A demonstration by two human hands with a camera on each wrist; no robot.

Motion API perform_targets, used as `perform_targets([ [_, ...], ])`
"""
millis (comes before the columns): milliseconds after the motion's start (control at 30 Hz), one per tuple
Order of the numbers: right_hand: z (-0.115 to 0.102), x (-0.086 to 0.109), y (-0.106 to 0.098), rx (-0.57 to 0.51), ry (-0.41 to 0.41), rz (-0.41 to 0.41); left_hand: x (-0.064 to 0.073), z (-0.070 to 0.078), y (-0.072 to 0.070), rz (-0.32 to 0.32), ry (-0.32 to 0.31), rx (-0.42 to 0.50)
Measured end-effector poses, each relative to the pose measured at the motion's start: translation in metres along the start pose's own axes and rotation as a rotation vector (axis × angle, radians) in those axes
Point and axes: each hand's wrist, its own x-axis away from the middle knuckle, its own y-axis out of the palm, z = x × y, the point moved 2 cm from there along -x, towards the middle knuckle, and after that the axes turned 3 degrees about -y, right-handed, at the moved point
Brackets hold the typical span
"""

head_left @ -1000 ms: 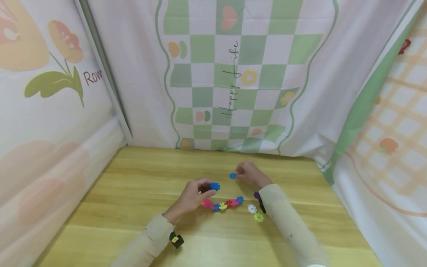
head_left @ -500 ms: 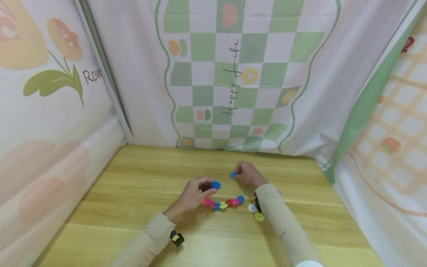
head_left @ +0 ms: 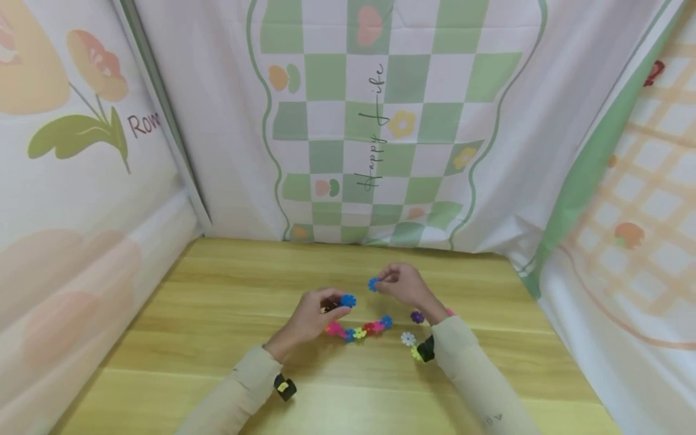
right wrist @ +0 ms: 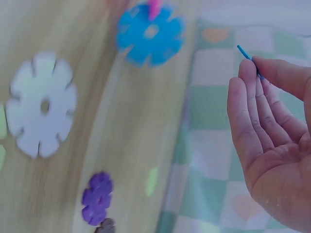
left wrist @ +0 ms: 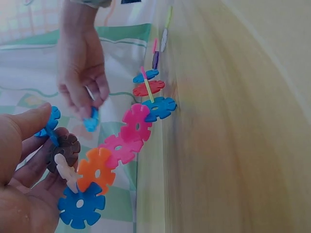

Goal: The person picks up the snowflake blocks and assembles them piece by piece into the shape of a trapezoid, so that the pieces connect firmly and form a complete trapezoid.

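Note:
My left hand [head_left: 312, 314] pinches a blue notched flower disc [left wrist: 53, 119] between thumb and fingers. That disc is one end of a chain of interlocked discs: dark brown [left wrist: 70, 155], white [left wrist: 65, 170], orange [left wrist: 87, 170], blue, pink, yellow and red. In the head view the rest of the chain [head_left: 359, 333] curves to the right over the table, below the hands. My right hand [head_left: 405, 284] pinches a single blue disc [right wrist: 244, 52], seen edge-on in the right wrist view. The two blue discs are a short gap apart, the right one slightly farther back.
Loose discs lie on the wooden table [head_left: 217, 362] under the right forearm: a white disc [right wrist: 24, 97], a purple disc [right wrist: 92, 204], a yellow-green disc [head_left: 416, 352] and a pink disc [head_left: 451, 312]. The checked curtain [head_left: 326, 121] hangs at the table's back edge.
My right wrist has turned and its cuff has moved right, baring the purple disc and partly covering the yellow-green one. My left hand and the chain stay nearly still.

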Motion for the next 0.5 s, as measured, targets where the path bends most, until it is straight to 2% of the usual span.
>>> perform_targets([
  [267,-0.036,0.04,-0.004,-0.169,0.032,0.009,-0.002,0.001,0.002,0.009,0.013,-0.021],
  [400,-0.048,0.052,0.001,-0.261,0.014,0.029,-0.003,0.002,0.004,0.015,0.031,-0.027],
  [500,-0.051,0.058,0.006,-0.291,0.003,0.045,-0.004,0.003,0.005,0.016,0.038,-0.037],
])
